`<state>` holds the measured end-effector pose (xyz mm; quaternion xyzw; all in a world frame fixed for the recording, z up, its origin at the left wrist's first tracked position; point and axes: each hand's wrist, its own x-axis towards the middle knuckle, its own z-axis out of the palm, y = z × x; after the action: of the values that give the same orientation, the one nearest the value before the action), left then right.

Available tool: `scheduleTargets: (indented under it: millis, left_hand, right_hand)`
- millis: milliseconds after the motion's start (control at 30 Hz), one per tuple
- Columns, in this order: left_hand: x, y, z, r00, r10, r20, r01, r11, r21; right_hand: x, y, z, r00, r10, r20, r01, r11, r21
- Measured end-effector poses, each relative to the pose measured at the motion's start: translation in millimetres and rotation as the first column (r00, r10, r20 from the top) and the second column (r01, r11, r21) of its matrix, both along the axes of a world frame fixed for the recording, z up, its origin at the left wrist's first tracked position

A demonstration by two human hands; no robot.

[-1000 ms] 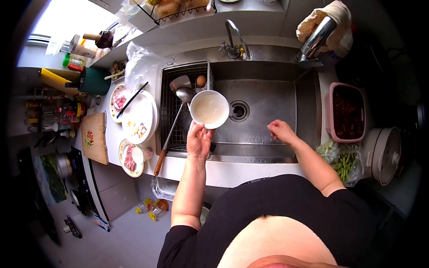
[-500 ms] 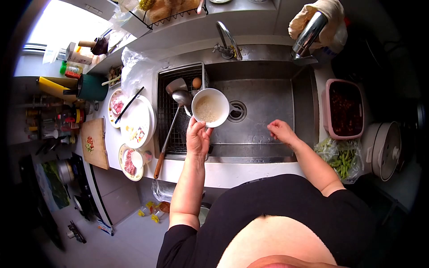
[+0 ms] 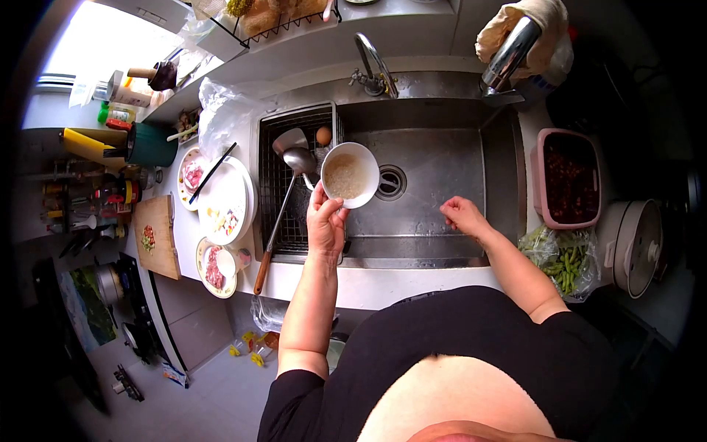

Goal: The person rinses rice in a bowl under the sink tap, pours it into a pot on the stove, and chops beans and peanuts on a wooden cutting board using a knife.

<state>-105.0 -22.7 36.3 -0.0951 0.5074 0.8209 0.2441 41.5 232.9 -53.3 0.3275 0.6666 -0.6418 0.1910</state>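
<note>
My left hand (image 3: 327, 225) grips a white bowl (image 3: 369, 158) by its near rim, thumb on top. Inside the bowl lies pale, grainy stuff like rice in cloudy liquid (image 3: 345, 175). The bowl is held over the sink (image 3: 434, 169), beside the drain (image 3: 391, 183). Above the sink's right part, my right hand (image 3: 464, 215) has its fingers curled together, with nothing visible in them. A wire rack (image 3: 283, 221) left of the bowl carries an egg (image 3: 323, 135), a ladle (image 3: 298, 159) and a spatula (image 3: 290, 140).
A faucet (image 3: 375, 66) rises behind the sink. Plates (image 3: 221, 199), one with a black chopstick-like stick (image 3: 213, 173), and a cutting board (image 3: 156, 243) stand left. At right are a pink basin (image 3: 541, 177), a bag of green beans (image 3: 567, 269) and a lidded pot (image 3: 637, 250).
The bowl in my left hand has shifted very slightly right and tilted a little. My right hand stays nearly where it was.
</note>
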Motion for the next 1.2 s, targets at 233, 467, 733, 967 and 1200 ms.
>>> scheduleTargets:
  millis: [233, 467, 733, 967, 1200]
  left_hand:
    - [1, 1, 3, 1.0, 0.009, -0.024, -0.009, 1.0, -0.018]
    - [3, 4, 8, 0.999, 0.008, -0.036, -0.009, 1.0, -0.027]
    - [21, 1, 20, 0.979, 0.002, 0.205, -0.058, 0.962, 0.267]
    - [75, -17, 42, 0.973, 0.035, 0.228, -0.124, 0.914, 0.386]
    - [143, -56, 63, 0.929, 0.252, 0.27, -0.314, 0.924, 0.22]
  right_hand:
    - [1, -1, -9, 1.0, 0.008, -0.015, -0.007, 1.0, 0.005]
    - [0, -2, -3, 1.0, 0.015, -0.019, -0.014, 1.0, 0.008]
    - [-1, -7, 6, 0.997, 0.059, -0.045, -0.058, 0.998, 0.033]
    - [1, -8, 6, 0.927, 0.358, -0.114, -0.29, 0.873, 0.392]
    - [1, -14, -21, 0.749, 0.526, -0.403, -0.069, 0.668, 0.741]
